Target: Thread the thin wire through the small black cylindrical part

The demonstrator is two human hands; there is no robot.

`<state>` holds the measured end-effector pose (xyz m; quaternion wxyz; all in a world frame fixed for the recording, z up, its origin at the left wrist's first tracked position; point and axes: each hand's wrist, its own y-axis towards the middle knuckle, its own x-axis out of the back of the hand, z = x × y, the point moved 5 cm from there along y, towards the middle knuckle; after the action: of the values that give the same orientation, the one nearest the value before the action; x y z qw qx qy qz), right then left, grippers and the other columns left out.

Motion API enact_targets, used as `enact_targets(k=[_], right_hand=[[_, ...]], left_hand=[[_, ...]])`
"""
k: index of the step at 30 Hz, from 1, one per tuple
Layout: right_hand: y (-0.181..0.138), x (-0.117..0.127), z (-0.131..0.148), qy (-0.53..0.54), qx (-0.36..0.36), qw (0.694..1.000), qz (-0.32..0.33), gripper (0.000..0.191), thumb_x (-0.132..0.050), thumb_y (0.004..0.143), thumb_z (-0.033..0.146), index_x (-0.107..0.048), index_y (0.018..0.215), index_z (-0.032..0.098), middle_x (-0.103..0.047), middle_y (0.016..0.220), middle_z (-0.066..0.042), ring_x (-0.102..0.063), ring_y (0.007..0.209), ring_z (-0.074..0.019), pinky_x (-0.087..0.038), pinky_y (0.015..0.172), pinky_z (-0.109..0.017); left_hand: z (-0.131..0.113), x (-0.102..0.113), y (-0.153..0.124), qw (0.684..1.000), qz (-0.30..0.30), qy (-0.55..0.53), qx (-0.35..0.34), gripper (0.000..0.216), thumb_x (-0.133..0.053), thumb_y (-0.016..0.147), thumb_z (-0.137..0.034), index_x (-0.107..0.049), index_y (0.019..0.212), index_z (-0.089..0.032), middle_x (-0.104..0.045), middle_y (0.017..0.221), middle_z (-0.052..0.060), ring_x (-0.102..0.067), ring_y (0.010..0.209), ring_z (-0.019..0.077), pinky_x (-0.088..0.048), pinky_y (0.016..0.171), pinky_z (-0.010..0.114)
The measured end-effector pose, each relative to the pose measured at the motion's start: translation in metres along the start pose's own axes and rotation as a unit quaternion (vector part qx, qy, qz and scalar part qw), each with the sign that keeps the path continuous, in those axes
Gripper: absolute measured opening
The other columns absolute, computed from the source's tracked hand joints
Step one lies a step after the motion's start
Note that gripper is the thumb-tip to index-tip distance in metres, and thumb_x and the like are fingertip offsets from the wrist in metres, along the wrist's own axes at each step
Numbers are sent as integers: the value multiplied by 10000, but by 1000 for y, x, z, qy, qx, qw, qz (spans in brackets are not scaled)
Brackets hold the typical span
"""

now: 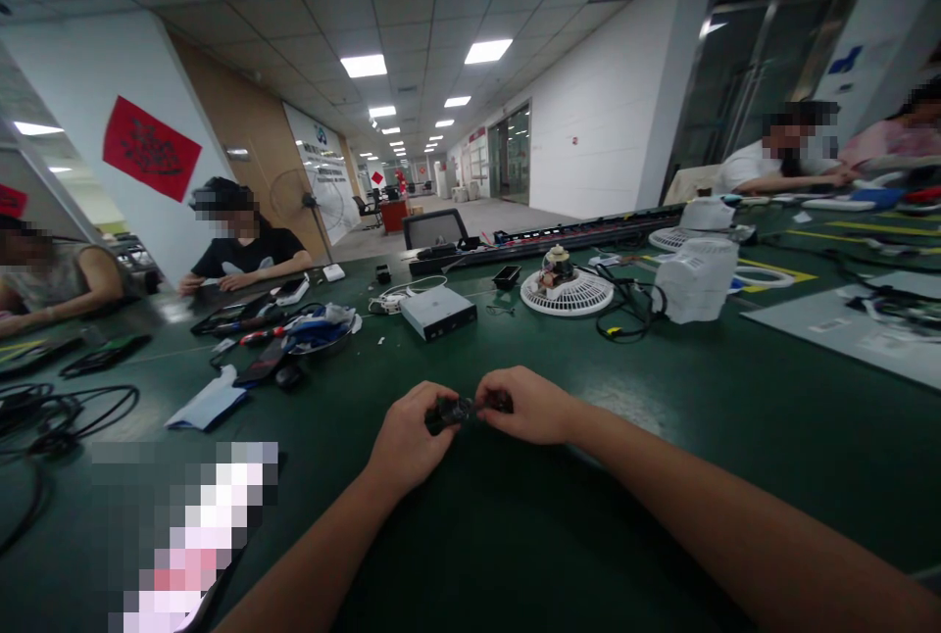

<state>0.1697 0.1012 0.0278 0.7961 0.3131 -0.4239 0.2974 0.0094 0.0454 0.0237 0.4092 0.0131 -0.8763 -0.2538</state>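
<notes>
Over the green table, my left hand [416, 432] is closed around a small dark part [454, 410] with a glossy end; its kind is too small to make out. My right hand [527, 405] is close beside it, thumb and fingers pinched at the part's right end. Whether the right fingers hold a separate dark piece I cannot tell. Beyond my hands lies a grey optical disc drive [439, 312]. Right of the drive, a white round fan grille [568, 292] carries an exposed motor [557, 266].
A white fan housing [697, 280] with a black cable stands at right, near a grey panel [845, 319]. Tools and a blue-white bundle [321, 327] lie left, with a pale blue cloth [208, 403] and a blurred-out device [213, 525] nearer. Other people sit around the table.
</notes>
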Motion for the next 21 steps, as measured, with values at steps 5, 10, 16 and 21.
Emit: enact_targets(k=[5,10,16,21], right_hand=[[0,4,-5,-66,-41,997,-29,159,-580,828,317,-697,849,211,-673,792,-29,-580,686,-156,-354,587,-257],[-1,10,-15,-93,-127,987,-22,250,-572,840,411,-704,846,199,-666,753,-44,-572,657,-172,-334,556,-272],[-5,-15,1,105,-17,981,165,369,-747,697,490,-708,925,202,-658,768,11,-585,655,-134,-388,550,-223],[-2,-19,10,109,21,988,108,208,-739,743,336,-716,890,191,-673,824,-1,-602,713,-131,-409,614,-224]], left_hand=[[3,2,0,1000,-12,17,15,278,-659,719,-106,-652,970,-226,-670,962,17,-630,862,184,-508,761,313],[10,3,1,997,-25,47,47,287,-659,727,-143,-644,999,-232,-679,949,15,-645,812,186,-515,756,327],[20,4,1,993,-35,71,87,263,-641,740,-149,-633,990,-231,-685,965,22,-658,824,191,-520,749,322],[25,1,2,994,-18,44,103,379,-643,738,-131,-587,1102,-221,-687,995,36,-670,852,193,-526,789,334]])
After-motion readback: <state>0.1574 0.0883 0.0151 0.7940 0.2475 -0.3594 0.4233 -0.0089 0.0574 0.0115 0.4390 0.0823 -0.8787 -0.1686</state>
